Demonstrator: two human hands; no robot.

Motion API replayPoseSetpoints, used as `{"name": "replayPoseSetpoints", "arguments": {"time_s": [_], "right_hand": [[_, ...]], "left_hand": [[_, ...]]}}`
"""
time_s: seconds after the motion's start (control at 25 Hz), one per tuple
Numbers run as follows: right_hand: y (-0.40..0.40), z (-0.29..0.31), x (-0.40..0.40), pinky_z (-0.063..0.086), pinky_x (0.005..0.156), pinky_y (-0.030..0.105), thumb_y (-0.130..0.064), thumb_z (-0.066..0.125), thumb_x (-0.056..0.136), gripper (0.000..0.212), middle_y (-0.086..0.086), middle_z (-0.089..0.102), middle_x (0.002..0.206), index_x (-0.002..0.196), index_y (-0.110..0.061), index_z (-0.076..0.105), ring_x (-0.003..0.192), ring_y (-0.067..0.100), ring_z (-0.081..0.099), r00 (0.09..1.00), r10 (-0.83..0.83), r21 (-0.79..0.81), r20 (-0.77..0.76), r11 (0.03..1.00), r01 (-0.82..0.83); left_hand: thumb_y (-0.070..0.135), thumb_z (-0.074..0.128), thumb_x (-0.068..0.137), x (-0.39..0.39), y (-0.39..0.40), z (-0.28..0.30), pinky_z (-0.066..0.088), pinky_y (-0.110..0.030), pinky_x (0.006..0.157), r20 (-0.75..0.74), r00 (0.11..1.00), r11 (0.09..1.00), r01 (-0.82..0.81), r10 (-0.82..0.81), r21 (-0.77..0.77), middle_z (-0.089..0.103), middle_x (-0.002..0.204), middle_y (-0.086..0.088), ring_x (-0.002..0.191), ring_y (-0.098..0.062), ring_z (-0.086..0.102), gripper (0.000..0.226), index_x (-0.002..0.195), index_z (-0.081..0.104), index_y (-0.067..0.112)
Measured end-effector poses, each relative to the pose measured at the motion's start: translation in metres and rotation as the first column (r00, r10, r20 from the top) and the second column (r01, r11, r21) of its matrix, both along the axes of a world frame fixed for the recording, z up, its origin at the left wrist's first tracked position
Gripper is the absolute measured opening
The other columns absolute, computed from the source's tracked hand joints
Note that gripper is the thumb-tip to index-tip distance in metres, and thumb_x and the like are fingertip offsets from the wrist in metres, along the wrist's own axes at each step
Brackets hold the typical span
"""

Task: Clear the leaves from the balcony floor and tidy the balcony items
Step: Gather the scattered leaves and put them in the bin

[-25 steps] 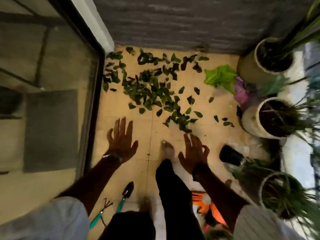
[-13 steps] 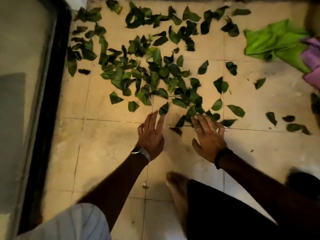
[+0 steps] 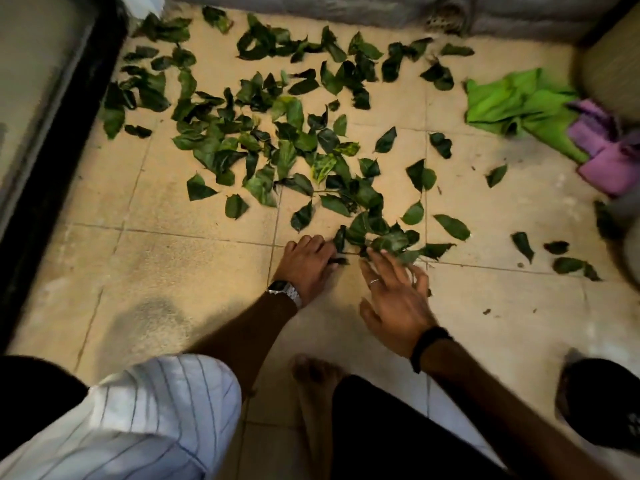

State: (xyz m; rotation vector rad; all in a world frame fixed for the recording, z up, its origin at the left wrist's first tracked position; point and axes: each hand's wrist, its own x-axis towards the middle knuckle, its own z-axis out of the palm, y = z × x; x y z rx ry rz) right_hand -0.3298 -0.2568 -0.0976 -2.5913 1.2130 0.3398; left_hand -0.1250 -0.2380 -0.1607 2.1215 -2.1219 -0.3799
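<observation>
Crouching over the tiled floor (image 3: 173, 265) with both hands at the near edge of the leaves (image 3: 263, 133); left hand (image 3: 306, 263) knuckles up, fingers curled down onto a dark leaf at its 2 o'clock, grip not clear enough to tell; right hand (image 3: 394, 299) released, fingers spread, tips touching the leaf clump (image 3: 388, 237) at 12 o'clock; remaining leaves strewn from 10 to 2 o'clock; green cloth (image 3: 516, 102) and purple cloth (image 3: 609, 150) far toward 2 o'clock.

Beige tiled floor (image 3: 180, 271), grey wall (image 3: 311, 8), dark door frame (image 3: 52, 133)
</observation>
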Motion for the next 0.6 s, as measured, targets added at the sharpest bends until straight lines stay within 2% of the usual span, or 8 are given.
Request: {"name": "replayPoseSetpoints", "arguments": {"time_s": [0.08, 0.12, 0.16, 0.24, 0.28, 0.32, 0.44, 0.6], "right_hand": [[0.002, -0.012, 0.014, 0.02, 0.112, 0.055, -0.039, 0.04, 0.089, 0.066, 0.004, 0.026, 0.161, 0.151, -0.018, 0.039, 0.147, 0.024, 0.023, 0.997, -0.059, 0.019, 0.05, 0.998, 0.058], [0.0, -0.017, 0.021, 0.025, 0.11, 0.054, -0.035, 0.041, 0.089, 0.062, 0.002, 0.031, 0.159, 0.149, -0.019, 0.042, 0.144, 0.022, 0.027, 0.993, -0.085, 0.015, 0.082, 0.996, 0.084], [-0.003, -0.021, 0.029, 0.029, 0.108, 0.052, -0.032, 0.042, 0.089, 0.058, 0.001, 0.036, 0.156, 0.146, -0.02, 0.046, 0.141, 0.021, 0.032, 0.983, -0.12, 0.005, 0.138, 0.993, 0.121], [-0.012, -0.027, 0.041, 0.038, 0.107, 0.047, -0.023, 0.045, 0.094, 0.049, -0.001, 0.045, 0.15, 0.142, -0.02, 0.052, 0.135, 0.02, 0.04, 0.914, -0.232, 0.048, 0.331, 0.972, 0.23], [-0.012, -0.029, 0.044, 0.043, 0.107, 0.042, -0.018, 0.047, 0.097, 0.044, -0.001, 0.048, 0.147, 0.14, -0.019, 0.054, 0.132, 0.018, 0.045, 0.844, -0.31, 0.122, 0.438, 0.95, 0.286], [-0.008, -0.028, 0.045, 0.047, 0.104, 0.035, -0.017, 0.049, 0.099, 0.039, -0.002, 0.052, 0.143, 0.138, -0.02, 0.057, 0.127, 0.014, 0.05, 0.752, -0.398, 0.228, 0.526, 0.918, 0.326], [0.014, -0.021, 0.044, 0.057, 0.087, 0.028, -0.025, 0.061, 0.098, 0.027, -0.01, 0.063, 0.124, 0.124, -0.026, 0.068, 0.11, 0.003, 0.061, 0.55, -0.495, 0.351, 0.673, 0.868, 0.351], [0.034, -0.024, 0.033, 0.058, 0.081, 0.033, -0.016, 0.072, 0.091, 0.024, -0.015, 0.066, 0.108, 0.113, -0.024, 0.074, 0.1, 0.005, 0.066, 0.489, -0.455, 0.332, 0.745, 0.887, 0.32]], "left_hand": [[0.036, 0.054, 0.095, -0.001, 0.001, 0.003, 0.039, -0.038, 0.079, -0.131, 0.99, 0.999, -0.051, 0.05, -0.005, 0.061, 0.107, 0.0, 0.099, -0.025, 0.054, 0.018, 0.106, 0.06, 0.023], [0.031, 0.059, 0.093, 0.0, 0.002, 0.001, 0.043, -0.036, 0.075, -0.293, 0.944, 0.987, -0.161, 0.148, -0.021, 0.064, 0.098, 0.002, 0.092, -0.024, 0.058, 0.01, 0.099, 0.062, 0.023], [0.026, 0.065, 0.092, 0.0, 0.004, 0.002, 0.047, -0.031, 0.072, -0.493, 0.82, 0.945, -0.328, 0.292, 0.015, 0.066, 0.09, 0.004, 0.086, -0.021, 0.061, 0.004, 0.094, 0.064, 0.023], [0.013, 0.071, 0.089, -0.005, 0.005, 0.014, 0.051, -0.024, 0.072, -0.769, 0.284, 0.737, -0.589, 0.573, 0.332, 0.071, 0.09, 0.001, 0.085, -0.017, 0.065, 0.009, 0.097, 0.07, 0.018], [0.008, 0.072, 0.089, -0.012, 0.007, 0.021, 0.051, -0.024, 0.074, -0.794, 0.001, 0.64, -0.593, 0.608, 0.489, 0.073, 0.095, -0.004, 0.088, -0.017, 0.065, 0.013, 0.101, 0.072, 0.012], [0.005, 0.071, 0.087, -0.02, 0.012, 0.026, 0.052, -0.025, 0.076, -0.776, -0.181, 0.578, -0.571, 0.604, 0.583, 0.074, 0.099, -0.008, 0.09, -0.018, 0.066, 0.016, 0.103, 0.072, 0.008], [0.0, 0.067, 0.087, -0.042, 0.034, 0.037, 0.052, -0.03, 0.083, -0.738, -0.367, 0.54, -0.512, 0.566, 0.668, 0.074, 0.103, -0.015, 0.096, -0.023, 0.067, 0.013, 0.096, 0.075, 0.004], [-0.002, 0.049, 0.09, -0.058, 0.046, 0.038, 0.051, -0.036, 0.082, -0.716, -0.514, 0.593, -0.417, 0.472, 0.69, 0.071, 0.089, -0.02, 0.087, -0.028, 0.067, 0.024, 0.084, 0.072, 0.001]]}}
